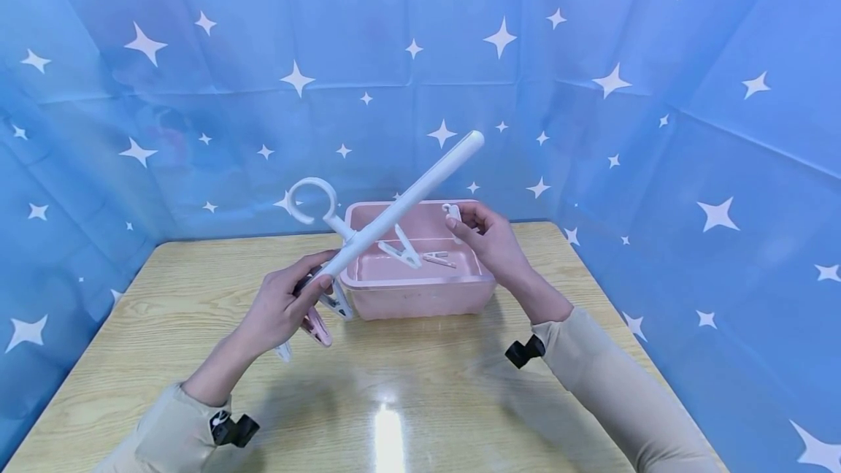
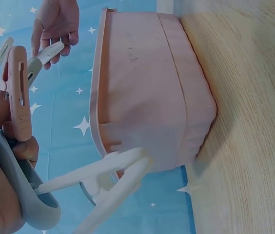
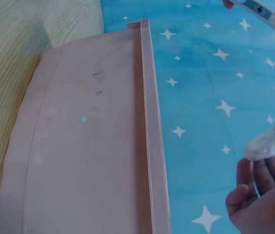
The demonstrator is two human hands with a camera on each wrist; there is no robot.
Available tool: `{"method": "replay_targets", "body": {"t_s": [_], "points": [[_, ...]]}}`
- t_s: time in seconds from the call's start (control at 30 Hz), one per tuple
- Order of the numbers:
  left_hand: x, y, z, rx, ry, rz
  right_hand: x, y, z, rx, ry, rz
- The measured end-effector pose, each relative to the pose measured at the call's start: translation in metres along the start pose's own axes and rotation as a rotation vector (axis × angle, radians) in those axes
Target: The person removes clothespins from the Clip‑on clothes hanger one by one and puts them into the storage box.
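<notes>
From where I stand, the person's left hand [image 1: 282, 305] is closed round the lower part of a pale hanger [image 1: 407, 199], thumb on the near side and fingers curled behind; the bar slants up and away to the right out of that grip, its hook [image 1: 315, 182] curling off on the left, above the fingers; beneath the bar hang a white clip [image 1: 407, 250], well up from the fingers and in front of the basin's opening, then a pale clip [image 1: 338, 301] just beside the hand, and a pink clip [image 1: 317, 327] below the thumb; another white tip pokes out lower, mostly hidden by the hand; the right hand [image 1: 496, 243] pinches a small white peg [image 1: 455, 214] between thumb and forefinger, the gap between them no wider than the peg; its little hooked end stands clear of the fingertips, and the other fingers are loosely bent; that hand is above the rim of the pink basin [image 1: 420, 300], at its right side, well apart from the hanger; inside the basin lies a loose clip [image 1: 439, 259], untouched by either hand; basin and forearms are over a wood-grain table [image 1: 394, 371], with a starry blue curtain [image 1: 368, 20] behind.
</notes>
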State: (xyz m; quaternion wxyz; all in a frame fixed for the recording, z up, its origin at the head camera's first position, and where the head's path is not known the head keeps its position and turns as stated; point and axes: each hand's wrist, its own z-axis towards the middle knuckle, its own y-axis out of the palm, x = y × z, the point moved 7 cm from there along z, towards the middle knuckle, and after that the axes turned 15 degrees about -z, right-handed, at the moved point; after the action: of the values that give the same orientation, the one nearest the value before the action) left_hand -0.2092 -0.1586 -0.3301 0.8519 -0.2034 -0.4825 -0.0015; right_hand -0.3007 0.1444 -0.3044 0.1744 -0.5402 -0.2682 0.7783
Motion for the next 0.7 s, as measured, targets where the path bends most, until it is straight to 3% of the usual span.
{"method": "replay_targets", "body": {"t_s": [0.53,0.7], "points": [[0.0056,0.003,-0.0021,-0.026,-0.02,-0.041,0.004,0.0024,0.003,-0.01,0.01,0.006],[0.007,0.0033,-0.0023,-0.019,-0.005,-0.006,0.0079,0.0031,0.0049,-0.008,0.012,0.016]]}}
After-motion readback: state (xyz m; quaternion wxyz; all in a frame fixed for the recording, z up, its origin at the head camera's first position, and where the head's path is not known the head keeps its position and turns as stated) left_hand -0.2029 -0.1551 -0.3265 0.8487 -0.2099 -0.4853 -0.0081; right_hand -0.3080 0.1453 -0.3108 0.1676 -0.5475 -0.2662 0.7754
